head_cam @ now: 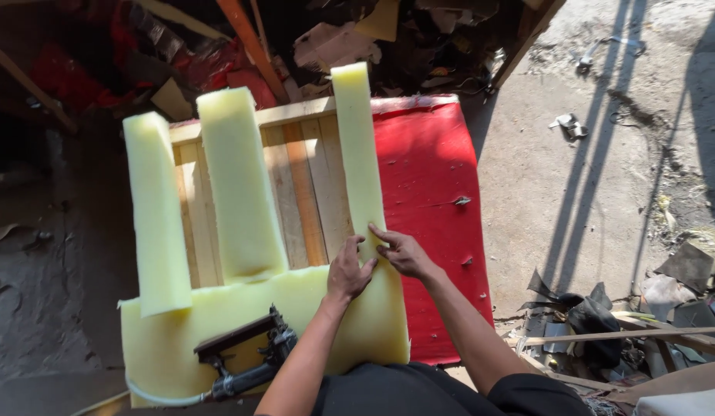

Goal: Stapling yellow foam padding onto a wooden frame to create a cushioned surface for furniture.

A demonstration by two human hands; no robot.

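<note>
Now the left hand (348, 271) is lying flat and open, palm down, on the lower end of a long yellow foam strip (359, 154), and the right hand (402, 252) is touching the same end just beside it, with its fingers stretched onto the strip's edge and not closed around anything. This strip is lying with its long axis running away from the person, pointing toward the far edge of the wooden slat frame (307, 185). Its near end is meeting a wide yellow foam sheet (296, 308) that is crossing the frame close to the person. Two more foam strips, the left one (156, 212) and the middle one (238, 185), are lying parallel to it. A dark staple gun (246, 358) is resting on the wide sheet, near the left forearm. Red fabric (427, 185) is covering the frame's right part, beside the right hand.
</note>
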